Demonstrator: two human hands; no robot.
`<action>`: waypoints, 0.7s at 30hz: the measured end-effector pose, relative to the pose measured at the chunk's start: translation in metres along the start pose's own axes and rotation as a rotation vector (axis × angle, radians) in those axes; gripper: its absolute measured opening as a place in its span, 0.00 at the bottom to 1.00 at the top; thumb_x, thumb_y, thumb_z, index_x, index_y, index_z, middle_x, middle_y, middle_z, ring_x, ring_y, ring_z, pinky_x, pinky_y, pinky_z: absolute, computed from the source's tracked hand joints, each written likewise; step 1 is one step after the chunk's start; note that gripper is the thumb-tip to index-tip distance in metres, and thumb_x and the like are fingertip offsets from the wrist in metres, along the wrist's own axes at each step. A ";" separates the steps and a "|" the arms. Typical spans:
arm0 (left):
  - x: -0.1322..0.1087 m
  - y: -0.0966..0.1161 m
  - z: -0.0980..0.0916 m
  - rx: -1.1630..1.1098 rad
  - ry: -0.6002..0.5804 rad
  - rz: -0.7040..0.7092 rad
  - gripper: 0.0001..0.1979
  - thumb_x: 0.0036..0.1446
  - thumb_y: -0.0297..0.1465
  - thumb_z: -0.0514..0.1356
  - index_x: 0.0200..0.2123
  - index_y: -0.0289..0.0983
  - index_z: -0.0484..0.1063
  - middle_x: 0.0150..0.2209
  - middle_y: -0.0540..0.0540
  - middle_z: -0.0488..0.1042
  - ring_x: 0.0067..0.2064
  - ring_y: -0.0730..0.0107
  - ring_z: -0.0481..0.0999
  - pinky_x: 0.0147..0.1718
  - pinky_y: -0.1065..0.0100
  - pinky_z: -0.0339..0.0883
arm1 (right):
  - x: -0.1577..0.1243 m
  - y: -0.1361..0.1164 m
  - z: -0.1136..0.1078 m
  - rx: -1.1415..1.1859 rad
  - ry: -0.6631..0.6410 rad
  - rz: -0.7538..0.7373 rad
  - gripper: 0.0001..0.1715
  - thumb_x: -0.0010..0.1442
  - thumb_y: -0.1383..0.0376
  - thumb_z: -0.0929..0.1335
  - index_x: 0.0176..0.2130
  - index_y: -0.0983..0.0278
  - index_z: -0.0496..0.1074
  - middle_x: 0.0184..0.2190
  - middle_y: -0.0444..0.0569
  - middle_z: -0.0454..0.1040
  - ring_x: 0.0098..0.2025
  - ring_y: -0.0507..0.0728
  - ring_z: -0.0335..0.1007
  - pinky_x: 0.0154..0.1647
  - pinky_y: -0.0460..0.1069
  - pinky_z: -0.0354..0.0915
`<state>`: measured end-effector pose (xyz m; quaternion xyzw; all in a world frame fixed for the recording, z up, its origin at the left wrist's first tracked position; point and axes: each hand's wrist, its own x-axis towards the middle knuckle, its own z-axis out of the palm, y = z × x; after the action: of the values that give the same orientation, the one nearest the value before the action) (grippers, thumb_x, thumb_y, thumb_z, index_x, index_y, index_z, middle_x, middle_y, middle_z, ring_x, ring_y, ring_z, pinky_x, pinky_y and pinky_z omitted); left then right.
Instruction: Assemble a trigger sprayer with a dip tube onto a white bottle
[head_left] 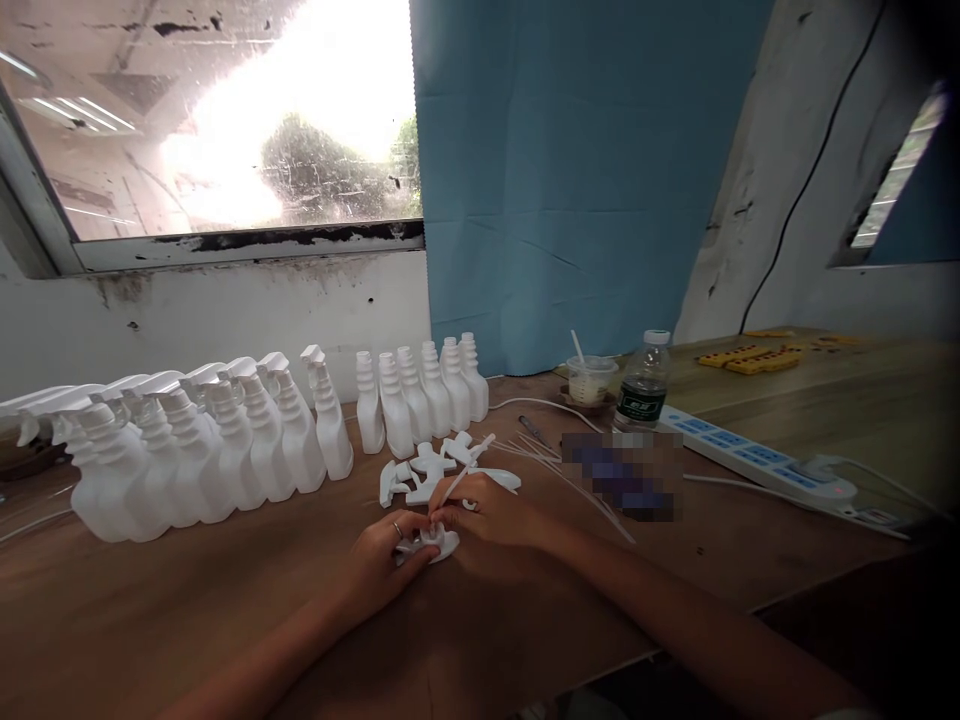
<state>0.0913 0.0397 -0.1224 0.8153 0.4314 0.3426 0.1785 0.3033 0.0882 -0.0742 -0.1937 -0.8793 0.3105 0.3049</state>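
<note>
Bare forearms (300, 640) reach over the brown tabletop (247, 590), hands meeting at a white sprayer head (448, 545).
The left hand (384, 560) grips that sprayer head just in front of some loose heads (431, 460); the right hand (487, 510) pinches a thin white tube (454, 484) slanting down to it, the lower end hidden by fingers. Leftward stand white bottles (271, 455) topped with trigger sprayers; behind the loose heads, six bare-necked bottles (396, 405) stand upright. All these walls are opaque, so what they hold cannot be told. Farther right, a clear plastic cup (591, 380) has something pale inside and a white stick leaning out; beside it stands a capped clear bottle (641, 398) with a dark green label, its contents hard to make out.
</note>
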 end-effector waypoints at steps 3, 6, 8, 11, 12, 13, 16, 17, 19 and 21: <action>0.001 -0.001 0.001 -0.022 -0.010 -0.018 0.10 0.60 0.36 0.60 0.45 0.42 0.72 0.42 0.50 0.78 0.40 0.69 0.76 0.39 0.71 0.67 | -0.001 0.005 0.002 -0.011 -0.029 -0.057 0.13 0.64 0.64 0.64 0.35 0.70 0.74 0.34 0.44 0.72 0.36 0.43 0.66 0.41 0.38 0.61; 0.001 -0.002 0.001 -0.037 -0.011 -0.028 0.11 0.59 0.36 0.61 0.45 0.41 0.72 0.42 0.50 0.78 0.40 0.68 0.76 0.39 0.71 0.67 | -0.001 0.010 0.003 -0.020 -0.023 -0.072 0.15 0.65 0.62 0.63 0.36 0.70 0.74 0.34 0.46 0.72 0.36 0.43 0.66 0.40 0.39 0.62; 0.002 -0.002 0.002 -0.045 -0.008 -0.034 0.11 0.59 0.36 0.61 0.44 0.41 0.72 0.42 0.50 0.78 0.39 0.68 0.76 0.38 0.70 0.67 | 0.000 0.012 0.004 -0.026 -0.002 -0.067 0.16 0.66 0.62 0.62 0.36 0.71 0.74 0.33 0.46 0.72 0.35 0.44 0.66 0.39 0.39 0.62; 0.002 -0.003 0.003 -0.060 -0.008 -0.028 0.11 0.58 0.35 0.61 0.44 0.41 0.72 0.42 0.50 0.78 0.40 0.68 0.77 0.40 0.70 0.67 | -0.001 0.011 0.004 -0.022 -0.005 -0.084 0.16 0.66 0.62 0.62 0.35 0.70 0.73 0.33 0.45 0.72 0.34 0.43 0.66 0.38 0.39 0.62; 0.002 -0.003 0.003 -0.064 -0.008 -0.020 0.11 0.59 0.35 0.61 0.45 0.41 0.72 0.42 0.50 0.78 0.41 0.68 0.77 0.40 0.70 0.67 | -0.001 0.010 0.004 -0.019 -0.009 -0.091 0.16 0.66 0.62 0.62 0.35 0.70 0.73 0.34 0.45 0.72 0.34 0.43 0.66 0.38 0.39 0.62; 0.002 -0.004 0.003 -0.066 -0.009 -0.009 0.11 0.59 0.35 0.61 0.45 0.41 0.72 0.42 0.50 0.78 0.41 0.68 0.77 0.40 0.70 0.67 | -0.001 0.009 0.004 -0.021 -0.010 -0.095 0.16 0.66 0.62 0.62 0.35 0.70 0.73 0.34 0.45 0.72 0.33 0.43 0.65 0.38 0.39 0.61; 0.002 -0.003 0.003 -0.061 -0.011 0.007 0.11 0.59 0.36 0.61 0.46 0.41 0.72 0.42 0.50 0.78 0.41 0.68 0.76 0.40 0.69 0.67 | -0.003 0.008 0.002 -0.039 -0.021 -0.063 0.15 0.66 0.62 0.61 0.34 0.69 0.72 0.32 0.44 0.71 0.32 0.43 0.65 0.37 0.40 0.61; 0.002 -0.002 0.003 -0.056 -0.011 0.005 0.11 0.59 0.36 0.61 0.46 0.41 0.72 0.42 0.50 0.78 0.41 0.67 0.76 0.40 0.69 0.67 | -0.003 0.009 0.002 -0.049 -0.022 -0.053 0.15 0.66 0.62 0.61 0.34 0.68 0.71 0.32 0.44 0.71 0.32 0.44 0.65 0.37 0.40 0.62; 0.002 -0.001 0.003 -0.045 -0.015 -0.004 0.12 0.59 0.36 0.61 0.46 0.41 0.72 0.42 0.49 0.78 0.40 0.67 0.76 0.39 0.69 0.67 | -0.004 0.011 0.002 -0.074 -0.026 -0.044 0.14 0.65 0.61 0.61 0.34 0.67 0.70 0.32 0.43 0.71 0.33 0.45 0.65 0.37 0.41 0.61; 0.002 0.000 0.002 -0.033 -0.023 -0.009 0.12 0.59 0.35 0.61 0.46 0.41 0.72 0.42 0.49 0.78 0.40 0.67 0.76 0.39 0.69 0.67 | -0.004 0.013 0.003 -0.094 -0.019 -0.061 0.13 0.65 0.61 0.62 0.34 0.66 0.69 0.32 0.42 0.71 0.33 0.45 0.65 0.37 0.42 0.61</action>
<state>0.0936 0.0419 -0.1231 0.8141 0.4273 0.3395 0.1985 0.3062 0.0945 -0.0870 -0.1778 -0.9013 0.2613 0.2963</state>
